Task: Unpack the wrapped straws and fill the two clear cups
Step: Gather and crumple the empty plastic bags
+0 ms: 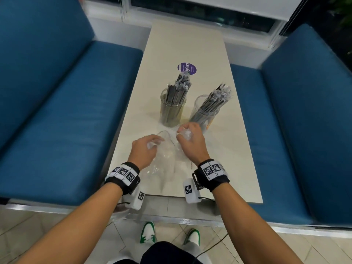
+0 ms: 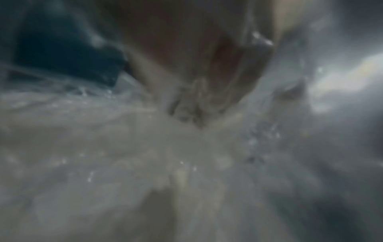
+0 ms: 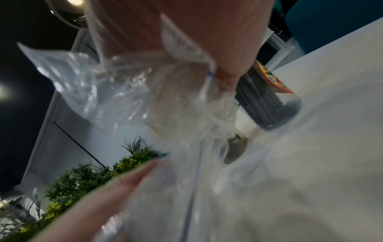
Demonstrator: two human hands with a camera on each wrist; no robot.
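Observation:
Two clear cups stand on the cream table [image 1: 190, 44], the left cup [image 1: 172, 111] and the right cup [image 1: 203, 115], each packed with dark wrapped straws [image 1: 178, 88] that stick out above the rims. In front of them lies an empty clear plastic bag [image 1: 167, 161]. My left hand [image 1: 147, 147] grips a bunched part of the bag near its left side. My right hand [image 1: 187, 136] grips a crumpled wad of the same bag [image 3: 145, 91] just in front of the right cup [image 3: 275, 104]. The left wrist view is blurred by plastic film [image 2: 186, 147].
Blue padded benches [image 1: 57, 121] flank the table on both sides. A round purple sticker [image 1: 186, 68] lies on the table beyond the cups. A window and white sill run along the far end. Green plants [image 3: 82, 180] show in the right wrist view.

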